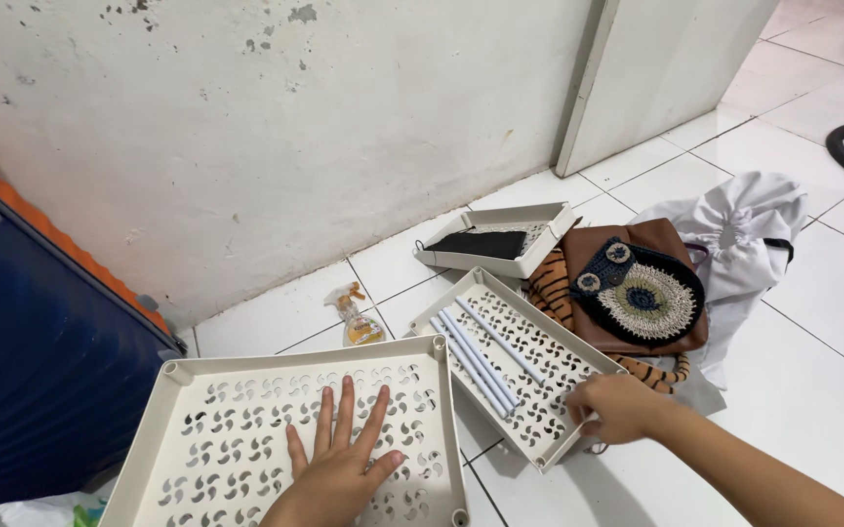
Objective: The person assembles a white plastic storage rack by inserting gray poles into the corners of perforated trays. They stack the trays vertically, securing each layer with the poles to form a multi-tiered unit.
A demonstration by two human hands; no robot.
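Observation:
My left hand (339,464) lies flat, fingers spread, on a large cream perforated plastic shelf tray (198,390) on the white tiled floor. My right hand (617,408) grips the near rim of a second, narrower perforated tray (549,351) to the right. Several pale blue-white tubes (481,356) lie loose inside that tray. A third, smaller tray (529,217) sits farther back, with a black item inside it.
A small spray bottle (356,317) lies on the floor between the trays. A brown bag with a crocheted round patch (642,293), a tiger-striped cloth and a white drawstring bag (744,229) lie right. A blue suitcase (32,371) stands left; a scuffed white wall behind.

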